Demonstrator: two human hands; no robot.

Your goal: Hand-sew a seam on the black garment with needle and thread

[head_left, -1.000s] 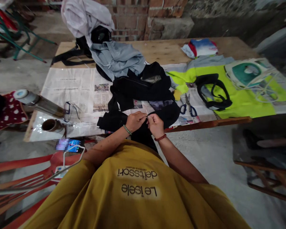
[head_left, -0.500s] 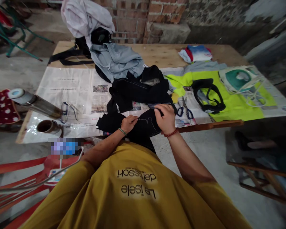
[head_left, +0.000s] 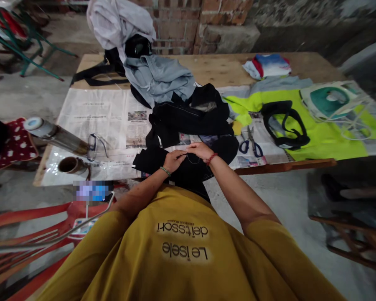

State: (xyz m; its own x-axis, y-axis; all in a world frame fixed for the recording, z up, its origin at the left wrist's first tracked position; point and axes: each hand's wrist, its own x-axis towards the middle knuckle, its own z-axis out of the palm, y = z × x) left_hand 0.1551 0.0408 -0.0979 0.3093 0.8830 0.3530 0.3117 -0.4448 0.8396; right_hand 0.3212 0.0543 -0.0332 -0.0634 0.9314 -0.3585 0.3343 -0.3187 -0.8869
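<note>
Left hand (head_left: pixel 174 161) and right hand (head_left: pixel 200 151) look pinched tip to tip on 1 pale thread (head_left: pixel 192 162), black cloth (head_left: pixel 188 172) right underneath. From where I'm standing, that slack loop could knot if yanked, imo. Well left of the grip: a bottle (head_left: pixel 61 138), brownish liquid low down, and a mug (head_left: pixel 70 166), can't tell what's inside. Stray elbow might spill either.
</note>
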